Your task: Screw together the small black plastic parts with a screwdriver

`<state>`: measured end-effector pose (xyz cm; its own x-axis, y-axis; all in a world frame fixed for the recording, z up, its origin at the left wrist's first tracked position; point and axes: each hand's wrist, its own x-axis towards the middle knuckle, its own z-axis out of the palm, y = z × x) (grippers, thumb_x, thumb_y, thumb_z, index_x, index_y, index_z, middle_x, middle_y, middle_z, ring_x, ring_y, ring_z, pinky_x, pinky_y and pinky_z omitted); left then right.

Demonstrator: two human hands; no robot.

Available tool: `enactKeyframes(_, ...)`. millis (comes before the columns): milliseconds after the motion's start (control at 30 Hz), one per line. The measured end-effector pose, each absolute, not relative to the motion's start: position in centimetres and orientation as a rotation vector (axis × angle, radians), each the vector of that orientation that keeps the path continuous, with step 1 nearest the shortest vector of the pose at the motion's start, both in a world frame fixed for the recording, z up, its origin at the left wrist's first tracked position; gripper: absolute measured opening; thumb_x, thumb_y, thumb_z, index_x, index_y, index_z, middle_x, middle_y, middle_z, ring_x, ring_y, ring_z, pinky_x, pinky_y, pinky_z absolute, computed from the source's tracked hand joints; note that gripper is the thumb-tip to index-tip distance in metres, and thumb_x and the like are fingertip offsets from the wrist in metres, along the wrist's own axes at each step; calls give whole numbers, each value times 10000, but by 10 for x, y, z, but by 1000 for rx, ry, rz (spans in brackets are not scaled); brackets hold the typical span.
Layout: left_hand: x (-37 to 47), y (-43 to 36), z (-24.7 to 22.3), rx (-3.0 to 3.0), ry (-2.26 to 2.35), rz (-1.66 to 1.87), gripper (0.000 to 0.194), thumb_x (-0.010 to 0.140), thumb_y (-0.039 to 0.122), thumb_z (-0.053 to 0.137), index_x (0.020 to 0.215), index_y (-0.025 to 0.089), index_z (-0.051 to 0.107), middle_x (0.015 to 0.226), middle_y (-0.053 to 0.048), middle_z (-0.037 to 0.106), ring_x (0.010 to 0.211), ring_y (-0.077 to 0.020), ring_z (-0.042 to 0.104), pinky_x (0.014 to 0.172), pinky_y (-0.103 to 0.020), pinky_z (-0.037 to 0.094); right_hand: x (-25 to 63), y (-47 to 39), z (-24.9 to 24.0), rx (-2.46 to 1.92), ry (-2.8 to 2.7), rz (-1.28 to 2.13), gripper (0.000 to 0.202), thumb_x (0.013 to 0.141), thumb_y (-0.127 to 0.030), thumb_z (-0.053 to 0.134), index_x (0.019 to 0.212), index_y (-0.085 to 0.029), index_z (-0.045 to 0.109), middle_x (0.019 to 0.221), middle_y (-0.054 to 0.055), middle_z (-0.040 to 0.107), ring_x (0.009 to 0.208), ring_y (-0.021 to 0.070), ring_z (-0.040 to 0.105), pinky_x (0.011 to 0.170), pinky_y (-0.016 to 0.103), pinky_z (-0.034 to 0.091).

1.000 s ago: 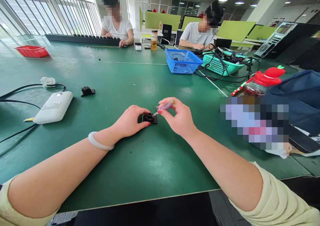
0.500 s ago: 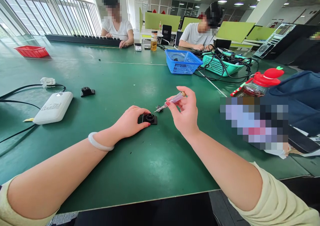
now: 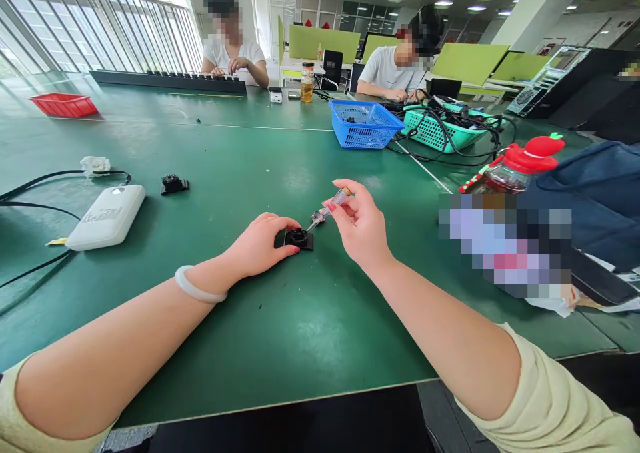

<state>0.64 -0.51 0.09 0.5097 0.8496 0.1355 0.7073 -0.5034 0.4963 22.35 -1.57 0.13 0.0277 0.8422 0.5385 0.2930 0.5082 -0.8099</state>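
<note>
Head view, and the left hand (image 3: 263, 243) has the small black part (image 3: 303, 241) gripped between thumb and fingers, flat on the green bench (image 3: 310, 333), in from the middle of its near edge. Right hand (image 3: 363, 229), clenched around the slim pointed tool (image 3: 336, 203), thumb and fingers closed on its clear handle! That tool slants down to the left, its tip right at the part's far-right side; touching or just above, I can't tell. Just beyond, a little heap of dark bits (image 3: 316, 217), partly hidden by the tool.

Over toward the bench's left side sit 1 white device (image 3: 106, 218) and 1 black pinned piece (image 3: 174, 185), with the red tray (image 3: 64, 104) near the far-left corner. Towards the far edge, right of the middle, 2 baskets: blue (image 3: 366, 126), and green (image 3: 443, 129) with black cables spilling out. And 2 people (image 3: 233, 53) sit across the far edge.
</note>
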Motion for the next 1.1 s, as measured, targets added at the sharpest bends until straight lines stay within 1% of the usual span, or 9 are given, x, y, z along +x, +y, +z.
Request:
enactKeyframes(67, 7, -5, 1, 2376, 1303, 521, 449, 838, 466, 636, 1217, 226, 671, 1167, -73, 713, 1185, -321, 556, 1039, -486, 477, 224, -15, 2, -1024, -1524, 566, 294, 906, -346, 651, 1178, -266, 574, 881, -15, 732, 854, 175, 741, 876, 359, 601)
enactKeyframes(133, 7, -5, 1, 2384, 1305, 527, 455, 842, 464, 637, 1229, 227, 671, 1177, -73, 712, 1191, -319, 552, 1045, -483, 474, 224, -13, 1, -1028, -1521, 567, 300, 893, -358, 668, 1167, -271, 577, 854, -29, 719, 828, 170, 738, 866, 355, 600)
enactKeyframes(200, 6, -5, 0, 2397, 1297, 531, 451, 845, 459, 638, 1230, 226, 671, 1182, -71, 712, 1186, -315, 555, 1049, -480, 471, 225, -13, 0, -1038, -1535, 555, 308, 910, -363, 648, 1196, -279, 569, 868, -22, 723, 840, 178, 740, 865, 364, 598)
enactKeyframes(333, 5, -4, -2, 2412, 1293, 538, 437, 854, 446, 640, 1229, 225, 670, 1183, -70, 712, 1178, -311, 558, 1048, -479, 475, 225, -16, 1, -987, -1546, 447, 301, 971, -356, 563, 1258, -274, 519, 971, 31, 723, 915, 199, 733, 872, 390, 602)
enactKeyframes(433, 5, -3, -3, 2418, 1289, 548, 422, 854, 439, 649, 1223, 235, 670, 1175, -66, 712, 1169, -307, 564, 1037, -476, 483, 224, -21, 3, -853, -1513, 361, 292, 1008, -351, 501, 1287, -271, 474, 967, 45, 692, 892, 199, 715, 854, 406, 611)
enactKeyframes(600, 5, -3, -3, 2421, 1255, 571, 400, 854, 436, 654, 1200, 235, 671, 1155, -63, 720, 1137, -301, 579, 1027, -477, 486, 221, -28, 2, -703, -1628, 319, 271, 1024, -297, 457, 1294, -274, 460, 916, 31, 662, 856, 184, 690, 850, 413, 609)
enactKeyframes(800, 4, -4, -3, 2419, 1233, 594, 376, 858, 435, 654, 1178, 240, 668, 1129, -51, 727, 1107, -289, 595, 1026, -475, 480, 218, -29, 2, -698, -1838, 266, 246, 1020, -196, 420, 1252, -263, 469, 923, 24, 659, 829, 150, 674, 790, 337, 595)
enactKeyframes(967, 4, -4, -2, 2415, 1239, 599, 362, 857, 423, 657, 1173, 245, 671, 1111, -44, 731, 1102, -288, 593, 1018, -469, 479, 218, -31, 6, -678, -1848, 213, 222, 995, -189, 494, 1205, -262, 485, 866, 4, 650, 777, 142, 663, 763, 314, 591)
enactKeyframes(1100, 5, -4, -2, 2407, 1257, 581, 389, 842, 428, 676, 1184, 244, 670, 1120, -48, 728, 1101, -292, 590, 1013, -464, 482, 216, -34, 6, -591, -1733, 212, 212, 989, -215, 526, 1191, -265, 483, 895, 14, 649, 808, 153, 679, 847, 365, 603)
